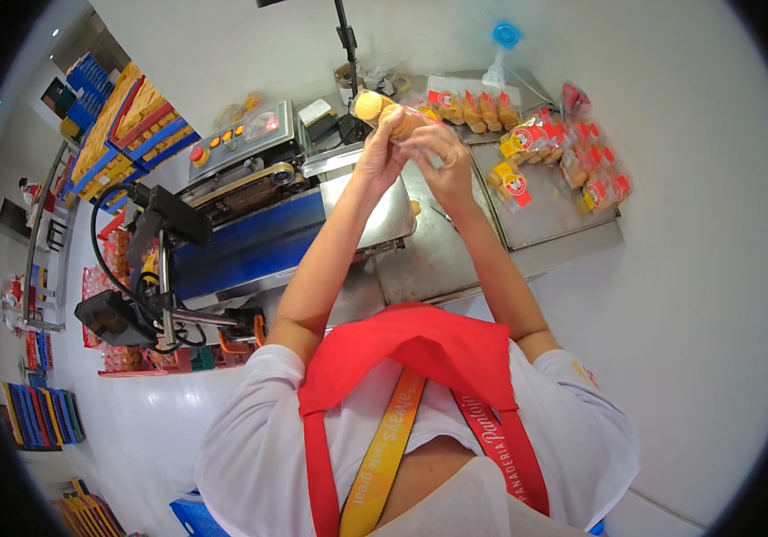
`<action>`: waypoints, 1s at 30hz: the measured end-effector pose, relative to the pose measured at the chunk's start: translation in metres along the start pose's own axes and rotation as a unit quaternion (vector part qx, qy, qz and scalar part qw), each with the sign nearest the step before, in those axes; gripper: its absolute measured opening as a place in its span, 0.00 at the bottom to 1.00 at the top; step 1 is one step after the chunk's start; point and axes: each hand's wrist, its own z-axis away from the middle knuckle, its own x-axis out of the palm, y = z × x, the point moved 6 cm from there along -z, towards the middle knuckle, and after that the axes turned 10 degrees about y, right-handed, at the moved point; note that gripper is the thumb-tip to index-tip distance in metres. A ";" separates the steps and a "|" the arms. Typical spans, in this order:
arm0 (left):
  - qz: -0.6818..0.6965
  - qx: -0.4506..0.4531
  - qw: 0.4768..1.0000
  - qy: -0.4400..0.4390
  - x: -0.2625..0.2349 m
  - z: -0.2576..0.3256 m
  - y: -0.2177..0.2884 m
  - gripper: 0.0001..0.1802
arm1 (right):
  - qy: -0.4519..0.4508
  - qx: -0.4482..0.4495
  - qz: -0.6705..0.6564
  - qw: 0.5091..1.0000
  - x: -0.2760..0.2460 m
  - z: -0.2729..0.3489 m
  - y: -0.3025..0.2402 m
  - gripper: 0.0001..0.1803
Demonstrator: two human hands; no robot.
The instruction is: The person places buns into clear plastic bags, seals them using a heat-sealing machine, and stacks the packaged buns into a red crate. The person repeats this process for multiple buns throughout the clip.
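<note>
Above the steel table, my left hand (384,152) is wrapped round a clear plastic bag of round golden biscuits (370,106). The bag is tilted, its biscuits toward the upper left. My right hand (442,161) is closed at the bag's other end, fingers bent and pinching the plastic there; the exact grip is partly hidden. Just right of my hands, several filled bags of biscuits (478,113) with red and yellow labels stand in a row. More packed bags (527,141) lie in a cluster farther right.
A sealing machine with a control panel (241,139) and a blue conveyor belt (241,246) lies to the left. A black pole (348,54) rises behind my hands. A black bracketed device (169,215) stands nearer on the left. Stacked crates (129,125) are beyond.
</note>
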 end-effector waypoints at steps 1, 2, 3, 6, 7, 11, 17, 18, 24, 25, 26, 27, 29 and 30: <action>-0.039 0.042 0.997 0.056 -0.009 0.001 0.004 0.34 | 0.000 -0.075 0.083 0.994 0.000 -0.009 -0.008 0.09; -0.077 0.082 0.987 0.111 -0.015 0.005 0.009 0.36 | 0.006 0.018 0.046 0.999 -0.001 -0.021 -0.005 0.08; -0.116 0.123 0.972 0.166 -0.021 0.011 0.016 0.38 | -0.012 0.041 0.031 0.999 0.002 -0.033 -0.003 0.07; -0.515 0.408 0.749 0.084 -0.023 0.033 0.047 0.44 | -0.071 0.043 0.013 0.996 0.011 -0.062 -0.001 0.05; -0.524 0.395 0.754 -0.031 -0.018 0.036 0.047 0.38 | -0.083 0.018 0.020 0.996 0.017 -0.065 -0.006 0.05; -0.396 0.173 0.902 -0.026 -0.027 0.044 0.038 0.19 | -0.070 -0.021 0.057 0.996 0.026 -0.065 -0.026 0.18; -0.250 0.259 0.933 0.016 -0.056 0.062 0.059 0.21 | -0.163 0.293 -0.225 0.915 0.068 0.017 0.030 0.40; -0.296 0.242 0.923 0.049 -0.083 0.058 0.055 0.24 | -0.142 0.287 -0.208 0.924 0.072 0.028 0.031 0.38; -0.481 0.345 0.782 0.193 -0.123 0.077 0.052 0.31 | -0.115 0.249 -0.072 0.959 0.086 0.082 0.057 0.22; -0.453 0.363 0.790 0.197 -0.115 0.081 0.056 0.32 | -0.093 0.237 -0.080 0.964 0.085 0.075 0.047 0.19; -0.447 0.381 0.777 0.226 -0.105 0.088 0.061 0.24 | -0.075 0.228 -0.085 0.967 0.080 0.070 0.035 0.16; -0.462 0.401 0.755 0.236 -0.095 0.094 0.065 0.20 | -0.058 0.183 -0.039 0.981 0.077 0.063 0.028 0.14; -0.491 0.441 0.706 0.256 -0.077 0.105 0.074 0.12 | -0.025 0.089 0.051 0.994 0.072 0.048 0.012 0.10; -0.493 0.464 0.687 0.264 -0.066 0.111 0.080 0.07 | 0.003 0.043 0.076 0.996 0.068 0.039 -0.002 0.07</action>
